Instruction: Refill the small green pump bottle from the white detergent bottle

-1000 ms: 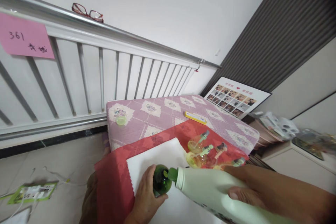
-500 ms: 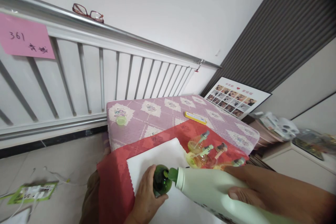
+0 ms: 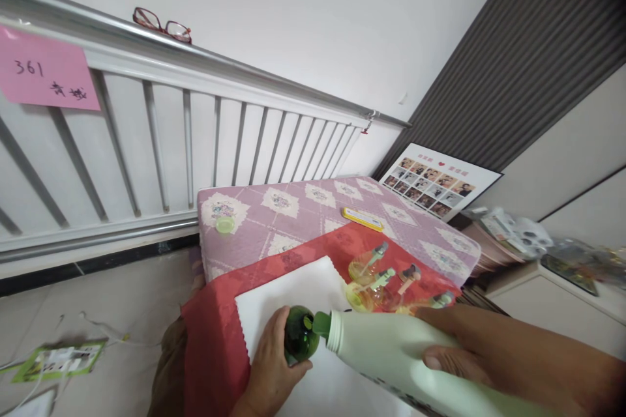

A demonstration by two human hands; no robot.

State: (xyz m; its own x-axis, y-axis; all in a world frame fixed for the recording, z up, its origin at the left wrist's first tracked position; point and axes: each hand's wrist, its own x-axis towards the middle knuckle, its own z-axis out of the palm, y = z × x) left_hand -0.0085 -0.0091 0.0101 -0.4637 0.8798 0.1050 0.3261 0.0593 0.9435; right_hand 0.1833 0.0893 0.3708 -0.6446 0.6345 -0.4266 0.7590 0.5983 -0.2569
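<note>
And here it is, all down to one narrow meeting: the green spout of the pale green bottle sits right at the right-hand edge of the dark green vessel! From this angle they overlap, so whether they touch or a sliver of air parts them, I can't tell you, and no stream shows between them.

Look at the bottle's long axis: it runs from the spout at upper left down towards the lower right, neck towards the vessel, body tipped over well off upright, its base out of sight.

The left hand is the nearer one to the vessel, indeed it has hold of it, half curled around the left and near sides, fingers beyond, thumb underneath at the near edge. Over on the other flank, the right hand is wrapped wide around the bottle's body, thumb along the near side, most of its fingers hidden behind, well back from that spout!

The vessel is over the white sheet, which lies on the red cloth; whether its bottom rests there is hard to call. Just past the bottle's neck stand the clear yellow jars, crowded close to the line of its shoulder
</note>
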